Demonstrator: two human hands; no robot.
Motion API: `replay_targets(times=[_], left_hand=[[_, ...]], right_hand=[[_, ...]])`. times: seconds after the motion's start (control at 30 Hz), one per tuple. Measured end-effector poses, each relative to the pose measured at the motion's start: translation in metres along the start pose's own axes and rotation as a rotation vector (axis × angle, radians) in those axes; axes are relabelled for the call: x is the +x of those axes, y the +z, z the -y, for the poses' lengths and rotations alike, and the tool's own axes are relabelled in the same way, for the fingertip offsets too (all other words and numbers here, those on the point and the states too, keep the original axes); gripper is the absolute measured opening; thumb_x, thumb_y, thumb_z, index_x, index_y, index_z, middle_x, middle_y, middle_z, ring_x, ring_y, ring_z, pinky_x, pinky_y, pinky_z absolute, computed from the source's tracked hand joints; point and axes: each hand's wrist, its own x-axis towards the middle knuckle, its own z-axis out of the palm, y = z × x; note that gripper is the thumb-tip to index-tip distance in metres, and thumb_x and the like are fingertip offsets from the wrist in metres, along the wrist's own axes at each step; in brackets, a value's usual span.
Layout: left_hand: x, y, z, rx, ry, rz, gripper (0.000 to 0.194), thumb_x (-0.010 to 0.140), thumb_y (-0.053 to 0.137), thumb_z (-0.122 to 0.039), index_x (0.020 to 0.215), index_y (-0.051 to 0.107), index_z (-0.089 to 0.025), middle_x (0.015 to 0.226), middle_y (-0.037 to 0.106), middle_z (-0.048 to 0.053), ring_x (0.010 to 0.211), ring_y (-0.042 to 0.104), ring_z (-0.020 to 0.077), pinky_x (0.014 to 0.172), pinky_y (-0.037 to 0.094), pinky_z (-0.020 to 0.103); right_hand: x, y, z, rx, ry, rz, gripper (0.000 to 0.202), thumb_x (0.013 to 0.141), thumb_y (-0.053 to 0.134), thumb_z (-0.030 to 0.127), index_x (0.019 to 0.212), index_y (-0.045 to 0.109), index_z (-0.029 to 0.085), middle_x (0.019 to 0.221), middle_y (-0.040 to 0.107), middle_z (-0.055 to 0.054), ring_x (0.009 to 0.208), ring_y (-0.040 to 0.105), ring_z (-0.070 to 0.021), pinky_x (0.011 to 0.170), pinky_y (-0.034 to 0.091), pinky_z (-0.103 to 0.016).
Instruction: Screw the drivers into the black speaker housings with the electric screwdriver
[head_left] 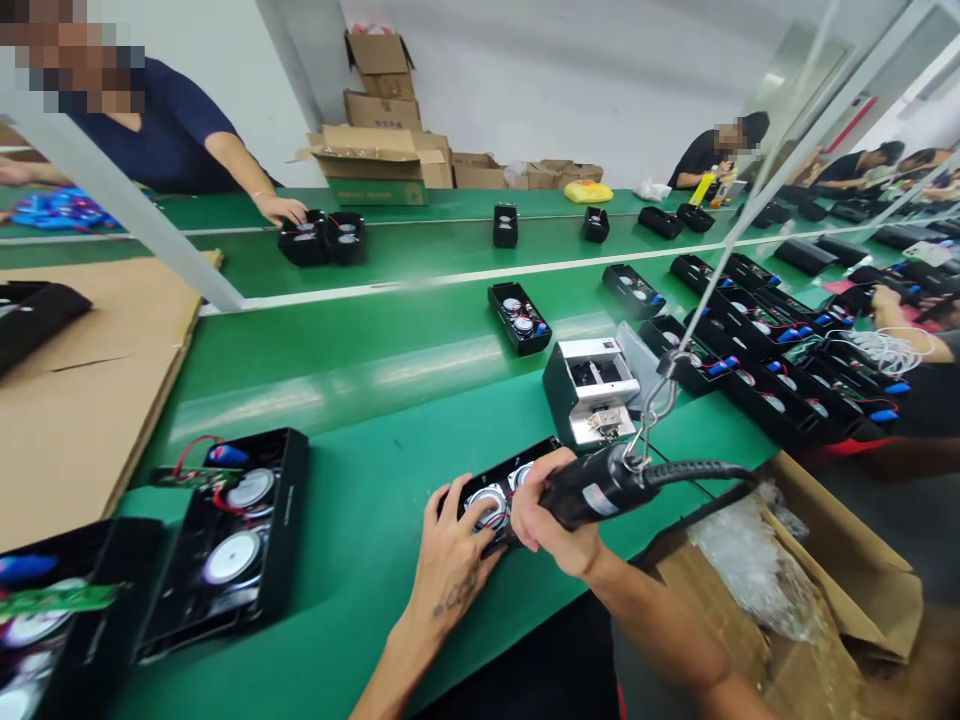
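Observation:
My right hand (551,520) is wrapped round a black electric screwdriver (604,485), which hangs by a metal hook from a cord and trails a thick black cable. The tool lies tilted over a black speaker housing (499,474) on the green bench; its tip is hidden behind my hand. My left hand (450,555) grips the housing's near left side, fingers spread across a round silver speaker driver (489,507) inside it. Just beyond stands a small screw feeder (592,385) with a white top. To the left lies another opened housing (281,530) with two drivers, red wires and a blue battery.
Cardboard (97,350) covers the bench at left. Several housings (750,320) crowd the right, beside a co-worker's arm. A conveyor (405,300) crosses ahead, bearing more housings. Across it, a co-worker's hand (281,208) touches one. An open carton (840,560) with plastic stands at lower right.

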Motion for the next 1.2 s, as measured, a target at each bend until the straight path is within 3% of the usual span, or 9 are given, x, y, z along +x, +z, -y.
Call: replay_targets(times=[0.17, 0.37, 0.87, 1.07, 1.2], left_hand=[[-0.001, 0.004, 0.000, 0.010, 0.004, -0.047, 0.020, 0.077, 0.090, -0.022, 0.093, 0.082, -0.030, 0.122, 0.079, 0.002, 0.142, 0.053, 0.0398, 0.115, 0.040, 0.059], [-0.001, 0.004, 0.000, 0.016, 0.013, -0.076, 0.013, 0.082, 0.085, -0.024, 0.093, 0.083, -0.030, 0.126, 0.078, 0.005, 0.141, 0.053, 0.0386, 0.114, 0.040, 0.057], [-0.001, 0.006, 0.001, -0.002, -0.002, -0.053, 0.011, 0.085, 0.080, -0.023, 0.093, 0.083, -0.029, 0.133, 0.076, 0.005, 0.143, 0.050, 0.0388, 0.116, 0.037, 0.057], [-0.001, 0.005, 0.000, -0.003, -0.002, -0.055, 0.012, 0.083, 0.078, -0.019, 0.090, 0.082, -0.029, 0.128, 0.077, 0.005, 0.143, 0.051, 0.0388, 0.117, 0.037, 0.057], [-0.001, 0.004, 0.000, 0.002, -0.002, -0.047, 0.009, 0.083, 0.080, -0.021, 0.088, 0.082, -0.028, 0.130, 0.076, 0.005, 0.143, 0.051, 0.0392, 0.116, 0.037, 0.057]], right_hand=[[-0.001, 0.006, -0.005, -0.127, 0.042, 0.051, 0.024, 0.104, 0.068, 0.041, 0.112, 0.050, 0.027, 0.059, 0.048, 0.012, 0.042, 0.043, -0.0087, 0.045, 0.039, -0.023], [0.002, 0.012, -0.004, -0.166, 0.100, 0.069, 0.029, 0.103, 0.067, 0.050, 0.109, 0.049, 0.028, 0.061, 0.048, 0.012, 0.040, 0.042, -0.0088, 0.043, 0.036, -0.025], [0.006, 0.010, 0.008, -0.228, 0.145, 0.135, 0.022, 0.098, 0.067, 0.036, 0.100, 0.046, 0.029, 0.054, 0.046, 0.011, 0.041, 0.045, -0.0146, 0.044, 0.037, -0.033], [0.010, 0.015, 0.013, -0.244, 0.107, 0.116, 0.022, 0.097, 0.068, 0.038, 0.105, 0.049, 0.030, 0.057, 0.050, 0.010, 0.043, 0.048, -0.0159, 0.046, 0.040, -0.034], [0.009, 0.015, 0.013, -0.219, 0.169, 0.113, 0.029, 0.096, 0.072, 0.044, 0.104, 0.048, 0.030, 0.056, 0.049, 0.010, 0.043, 0.046, -0.0158, 0.044, 0.038, -0.035]])
